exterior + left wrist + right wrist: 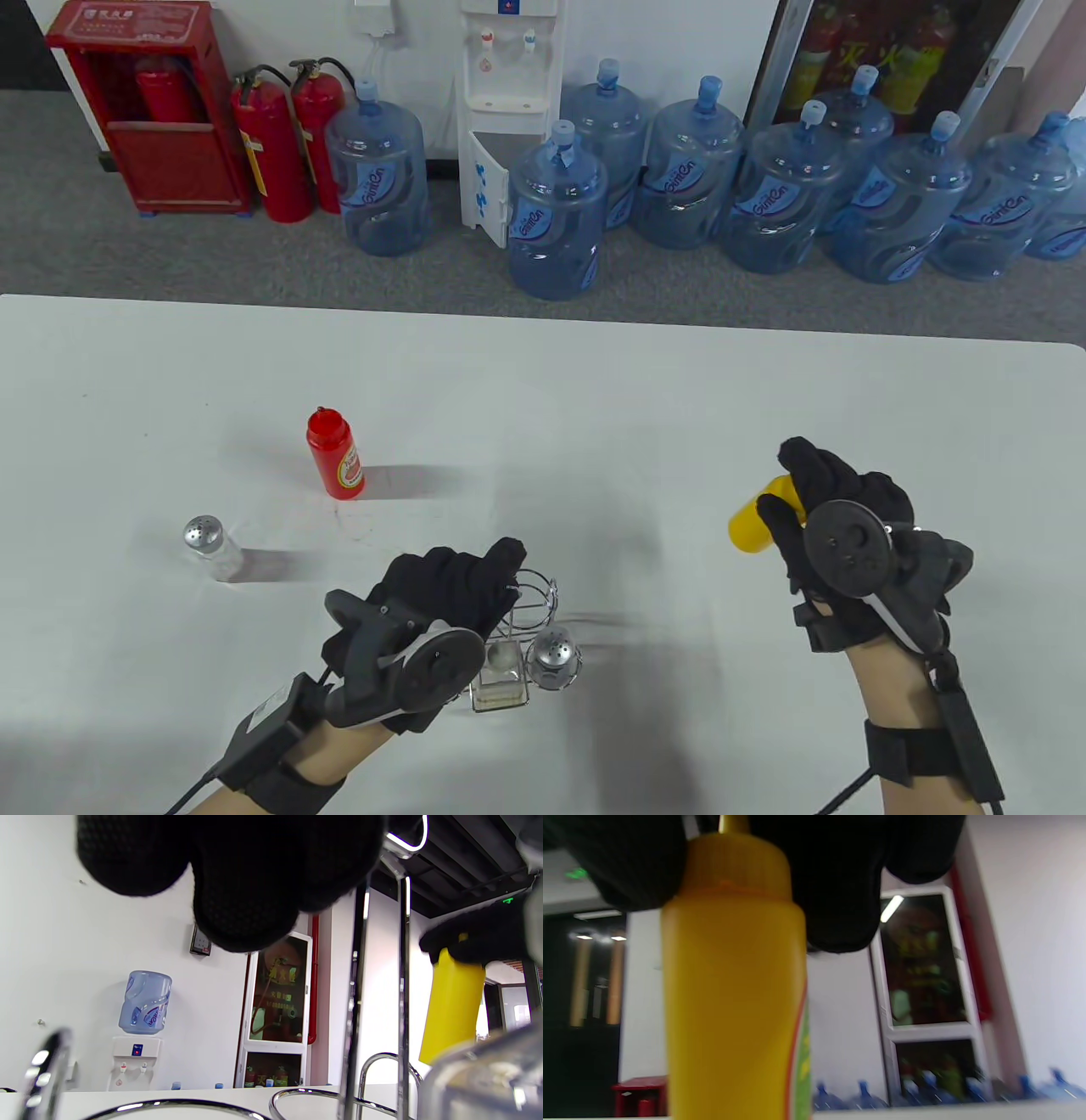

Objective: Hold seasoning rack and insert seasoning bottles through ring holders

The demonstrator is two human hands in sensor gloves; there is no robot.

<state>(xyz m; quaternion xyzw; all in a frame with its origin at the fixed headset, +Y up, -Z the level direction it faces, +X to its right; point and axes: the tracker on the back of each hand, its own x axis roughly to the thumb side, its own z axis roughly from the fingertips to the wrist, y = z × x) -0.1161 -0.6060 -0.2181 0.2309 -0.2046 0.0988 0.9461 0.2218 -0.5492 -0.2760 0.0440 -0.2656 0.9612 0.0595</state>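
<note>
My left hand grips the top of the wire seasoning rack, which stands near the front edge of the white table, approx center. From the left wrist view its gloved fingers curl over the rack's handle loop, w/ chrome uprights and empty rings below. Two things already sit in the rack: a clear glass bottle and, just right of it, a metal-capped shaker.

My right hand is off to the right, well apart from the rack, holding the yellow squeeze bottle up off the table. Right wrist view shows fingers clamped round the bottle's cap end, body hanging down.

Still loose on the table: red squeeze bottle standing upright at far left, and a second glass shaker nearer and further left, both well apart from the rack.
</note>
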